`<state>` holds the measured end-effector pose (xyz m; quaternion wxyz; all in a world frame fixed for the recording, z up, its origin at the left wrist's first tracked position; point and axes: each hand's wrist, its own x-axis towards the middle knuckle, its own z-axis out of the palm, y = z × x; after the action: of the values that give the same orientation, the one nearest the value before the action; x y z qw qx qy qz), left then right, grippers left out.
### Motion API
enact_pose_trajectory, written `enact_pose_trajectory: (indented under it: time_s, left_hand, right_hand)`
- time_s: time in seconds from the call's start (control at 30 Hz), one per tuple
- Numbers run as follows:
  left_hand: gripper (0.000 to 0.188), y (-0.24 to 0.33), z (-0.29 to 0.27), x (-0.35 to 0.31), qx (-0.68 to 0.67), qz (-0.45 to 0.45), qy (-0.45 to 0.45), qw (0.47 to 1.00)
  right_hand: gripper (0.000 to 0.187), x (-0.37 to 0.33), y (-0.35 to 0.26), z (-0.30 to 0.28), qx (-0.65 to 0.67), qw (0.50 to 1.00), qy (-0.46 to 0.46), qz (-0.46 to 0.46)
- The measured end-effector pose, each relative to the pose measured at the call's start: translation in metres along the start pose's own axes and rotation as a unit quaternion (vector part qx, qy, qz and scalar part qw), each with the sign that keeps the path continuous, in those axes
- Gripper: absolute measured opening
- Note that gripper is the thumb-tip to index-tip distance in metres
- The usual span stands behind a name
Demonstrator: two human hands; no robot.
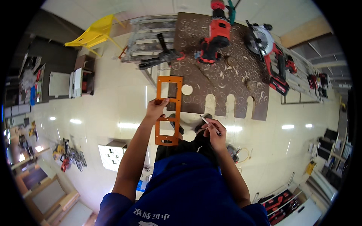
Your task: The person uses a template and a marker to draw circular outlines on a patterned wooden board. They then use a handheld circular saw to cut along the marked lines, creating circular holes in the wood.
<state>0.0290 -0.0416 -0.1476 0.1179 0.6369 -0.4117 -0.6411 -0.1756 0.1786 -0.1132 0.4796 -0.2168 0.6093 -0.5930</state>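
1. Nearest the camera, a blue shirt [184, 180] spreads behind both hands.
2. The left hand [155, 109] grips an orange template [178, 111] with window-like openings; it extends ahead of and behind that hand.
3. The right hand [215, 132] pinches a slim pen [204, 119], its tip forward-left, apart from the template.
4. A brown board [260, 109] lies ahead of both hands; whether the template touches it, I cannot tell.
5. Judged by pose, template and pen are being readied; the next move calls for a steady left grip.
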Motion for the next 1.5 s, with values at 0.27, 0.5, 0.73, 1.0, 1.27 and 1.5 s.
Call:
enact_pose_trajectory:
  time_s: [0.27, 0.5, 0.73, 1.0, 1.27, 1.5]
  left_hand:
    - [0.036, -0.011, -0.010, 0.010, -0.004, -0.013, -0.024, 1.000]
    - [0.038, 0.001, -0.011, 0.005, 0.005, -0.043, -0.017, 0.999]
    - [0.041, 0.004, -0.007, 0.004, 0.029, -0.034, -0.001, 0.999]
    - [0.043, 0.004, -0.007, 0.004, 0.039, -0.059, 0.005, 0.998]
    - [0.045, 0.006, -0.007, 0.002, 0.031, -0.045, -0.002, 0.999]
    - [0.045, 0.014, -0.004, -0.002, 0.046, -0.073, 0.005, 0.996]
  right_hand:
    - [0.023, 0.025, 0.003, 0.013, 0.009, 1.000, -0.021, 0.021]
    - [0.024, 0.064, 0.007, 0.024, 0.018, 0.996, -0.086, -0.006]
    - [0.018, 0.098, 0.016, 0.041, -0.032, 0.994, -0.101, -0.018]
    - [0.016, 0.122, 0.019, 0.061, -0.049, 0.994, -0.098, -0.009]
    - [0.016, 0.124, 0.020, 0.063, -0.027, 0.995, -0.094, -0.003]
    - [0.016, 0.124, 0.018, 0.063, -0.026, 0.995, -0.096, -0.007]
